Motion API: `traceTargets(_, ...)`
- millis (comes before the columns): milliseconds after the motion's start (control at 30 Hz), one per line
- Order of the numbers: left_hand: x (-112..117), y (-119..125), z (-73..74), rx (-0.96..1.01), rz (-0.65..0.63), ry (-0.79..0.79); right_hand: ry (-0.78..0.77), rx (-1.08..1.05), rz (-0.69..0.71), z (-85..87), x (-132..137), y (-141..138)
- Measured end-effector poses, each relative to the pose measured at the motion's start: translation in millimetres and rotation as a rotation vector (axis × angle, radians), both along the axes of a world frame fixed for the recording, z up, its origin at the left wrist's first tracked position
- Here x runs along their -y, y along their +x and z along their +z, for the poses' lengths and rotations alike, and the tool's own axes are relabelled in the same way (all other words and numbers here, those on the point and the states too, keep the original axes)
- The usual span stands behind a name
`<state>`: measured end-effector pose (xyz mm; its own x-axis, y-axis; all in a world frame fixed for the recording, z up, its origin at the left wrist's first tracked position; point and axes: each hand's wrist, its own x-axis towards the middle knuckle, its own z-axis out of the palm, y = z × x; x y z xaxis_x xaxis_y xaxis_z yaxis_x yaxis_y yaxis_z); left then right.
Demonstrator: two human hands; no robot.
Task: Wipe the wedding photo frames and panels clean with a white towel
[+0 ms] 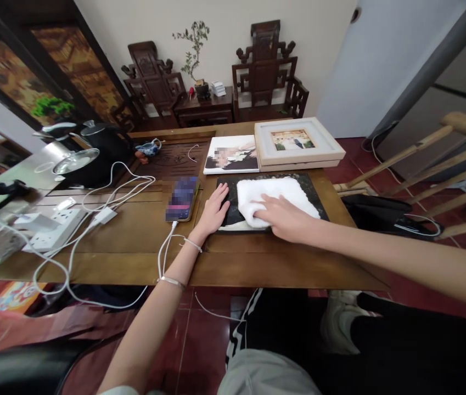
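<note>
A dark, flat rectangular panel (231,206) with a pale patch along its near edge lies on the wooden table in front of me. My left hand (215,210) rests flat at the panel's left edge, fingers stretched forward. A white fluffy cloth (294,192) is bunched on top of the panel and covers much of it. My right hand (284,216) grips the near left part of this cloth and presses it down, with some fingers partly hidden in the fold. Close to my left hand, a phone (183,198) lies with a white cable plugged in.
Behind the panel lie a photo print (233,154) and a white-framed picture (298,144). To the left are a power strip (57,227), tangled white cables, a glass-lidded pot (78,164) and a kettle (101,137). A wooden chair (426,181) stands right of the table (282,263).
</note>
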<state>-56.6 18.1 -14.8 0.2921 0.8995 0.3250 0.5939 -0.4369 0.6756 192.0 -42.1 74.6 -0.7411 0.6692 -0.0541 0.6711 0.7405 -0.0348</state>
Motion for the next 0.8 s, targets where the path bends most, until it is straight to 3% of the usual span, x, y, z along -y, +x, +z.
traceTargets(200,-0.3,-0.2,-1.8,-0.025,0.008,0.028,-0.054,-0.018,0.076,3.3,44.1,6.3)
traceTargets(333,-0.5,-0.1,-2.7,-0.001,0.013,0.042,-0.065,-0.018,0.109,7.3,47.4,7.6)
traceTargets(600,1.3,-0.1,2.6,0.014,0.001,0.009,-0.019,0.029,-0.010,15.5,-15.3,-3.8)
traceTargets(800,-0.5,-0.6,1.6,-0.015,0.002,-0.012,0.050,0.060,-0.008,13.7,-68.1,-19.2)
